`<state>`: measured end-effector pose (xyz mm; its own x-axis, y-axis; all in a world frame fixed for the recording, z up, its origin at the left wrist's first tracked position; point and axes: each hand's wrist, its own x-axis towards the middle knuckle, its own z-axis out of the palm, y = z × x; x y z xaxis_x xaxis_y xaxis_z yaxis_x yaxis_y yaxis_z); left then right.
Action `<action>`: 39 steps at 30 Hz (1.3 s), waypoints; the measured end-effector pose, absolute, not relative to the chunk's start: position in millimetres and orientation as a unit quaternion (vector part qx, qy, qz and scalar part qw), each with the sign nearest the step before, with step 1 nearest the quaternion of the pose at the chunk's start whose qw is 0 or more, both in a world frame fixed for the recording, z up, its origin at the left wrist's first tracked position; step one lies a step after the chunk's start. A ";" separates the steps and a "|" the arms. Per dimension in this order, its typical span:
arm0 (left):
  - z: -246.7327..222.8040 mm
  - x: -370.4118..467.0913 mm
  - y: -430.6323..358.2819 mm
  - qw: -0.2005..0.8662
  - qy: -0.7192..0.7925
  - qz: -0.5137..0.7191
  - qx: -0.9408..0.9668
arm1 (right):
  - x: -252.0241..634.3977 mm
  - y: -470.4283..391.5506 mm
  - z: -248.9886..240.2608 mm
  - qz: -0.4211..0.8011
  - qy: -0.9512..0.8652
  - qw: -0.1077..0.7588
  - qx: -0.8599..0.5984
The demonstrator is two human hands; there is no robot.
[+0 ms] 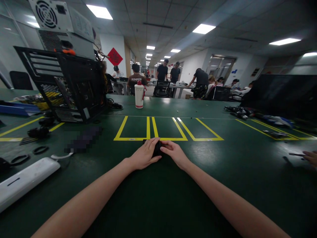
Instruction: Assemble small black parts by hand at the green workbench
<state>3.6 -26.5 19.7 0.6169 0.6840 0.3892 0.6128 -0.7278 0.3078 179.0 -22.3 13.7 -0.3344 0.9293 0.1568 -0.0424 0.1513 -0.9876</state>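
A small black object rests on the green table, just in front of the yellow-taped boxes, and is partly covered by both hands. My left hand lies over its left side, with the fingers together on top and the thumb along the near side. From the right, my right hand pinches its right edge between thumb and fingers. What exactly the object is cannot be made out under the fingers.
A black computer case with power supplies on top stands at the left. A white bottle is at the back; a white power strip lies left. Another person's hand holds a dark tool at the right edge.
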 end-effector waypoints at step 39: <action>18.7 -5.9 -41.3 0.005 0.388 0.250 0.887 | 164.7 -26.2 9.1 0.533 -0.643 0.443 -0.326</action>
